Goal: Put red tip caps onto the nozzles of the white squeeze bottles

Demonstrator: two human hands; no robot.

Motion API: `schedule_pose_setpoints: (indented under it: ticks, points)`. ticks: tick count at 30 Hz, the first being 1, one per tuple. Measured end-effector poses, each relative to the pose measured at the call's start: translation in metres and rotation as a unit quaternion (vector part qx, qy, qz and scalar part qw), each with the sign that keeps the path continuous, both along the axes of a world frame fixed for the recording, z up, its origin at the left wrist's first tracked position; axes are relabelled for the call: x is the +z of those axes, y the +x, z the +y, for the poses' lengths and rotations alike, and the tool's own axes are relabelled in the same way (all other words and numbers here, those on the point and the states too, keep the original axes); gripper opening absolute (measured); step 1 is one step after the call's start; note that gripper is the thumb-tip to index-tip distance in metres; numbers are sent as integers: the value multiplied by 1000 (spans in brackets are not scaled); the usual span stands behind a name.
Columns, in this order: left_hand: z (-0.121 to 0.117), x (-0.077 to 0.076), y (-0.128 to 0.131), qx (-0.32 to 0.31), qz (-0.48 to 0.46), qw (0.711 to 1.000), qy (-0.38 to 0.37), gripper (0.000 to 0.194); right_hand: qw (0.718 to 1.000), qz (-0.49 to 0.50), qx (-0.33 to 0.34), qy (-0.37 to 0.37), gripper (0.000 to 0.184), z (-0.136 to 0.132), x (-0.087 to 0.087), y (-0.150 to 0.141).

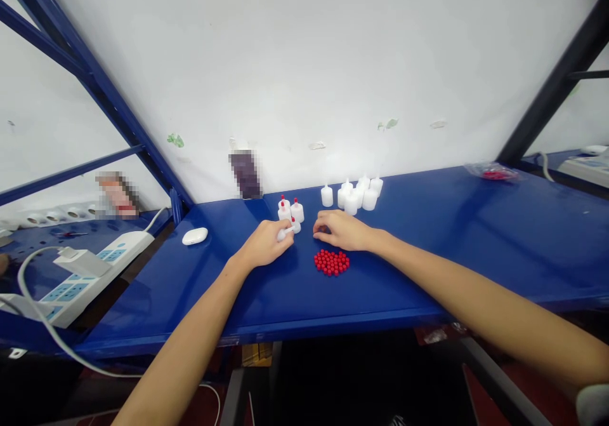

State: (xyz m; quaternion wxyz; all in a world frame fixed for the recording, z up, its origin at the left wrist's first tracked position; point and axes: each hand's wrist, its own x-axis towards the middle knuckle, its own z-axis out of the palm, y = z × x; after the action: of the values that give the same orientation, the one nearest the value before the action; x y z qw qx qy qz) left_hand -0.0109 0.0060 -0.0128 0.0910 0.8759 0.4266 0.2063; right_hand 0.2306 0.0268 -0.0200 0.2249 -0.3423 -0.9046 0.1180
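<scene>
My left hand [266,243] is closed round a small white dropper bottle [282,233], which lies tilted with its narrow nozzle pointing right. Just beyond that hand stand several white bottles with red caps [297,211]. My right hand [343,229] hovers to the right with thumb and fingers curled together; whatever is between the fingertips is too small to make out. Below it, a cluster of small red caps [332,263] lies on the blue table [380,292]. Behind my right hand is a group of white bottles without caps [351,204], their nozzles upright.
A white earbud case [195,236] lies on the left of the table. A phone [246,174], blurred out, leans against the white wall. At the back right is a clear plastic bag [492,172] with red contents. A power strip [95,277] with a cable sits beyond the left edge.
</scene>
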Motion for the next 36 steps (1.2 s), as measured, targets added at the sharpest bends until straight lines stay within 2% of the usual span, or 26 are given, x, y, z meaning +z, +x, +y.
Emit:
schedule_pose_setpoints:
  ticks: [1,3,7,10,17,27,29,33,36]
  points:
    - [-1,0,1,-2,0,1000,0,20,999,32,-8,-3,16,0,0,-2]
    - [-2,0,4,-8,-3,1000,-1,20,990,125,-29,-61,19,-2,0,-6]
    - [-5,1,9,-22,-37,999,-9,19,934,278,-21,-226,25,-13,4,-18]
    - [-5,2,11,-25,-75,997,-10,20,917,311,15,-251,23,-21,6,-23]
    - [-8,3,11,-28,-70,997,3,15,911,341,38,-230,22,-23,3,-25]
    - [-10,0,10,-51,-30,998,-36,18,945,244,60,-210,22,-23,6,-19]
    - [-11,0,11,-55,-38,997,-35,18,960,215,59,-168,23,-22,8,-17]
    - [-12,1,13,-50,-54,997,-17,14,991,109,82,-7,27,-24,11,-16]
    - [-14,5,13,-53,-68,996,11,10,991,81,98,29,31,-27,14,-19]
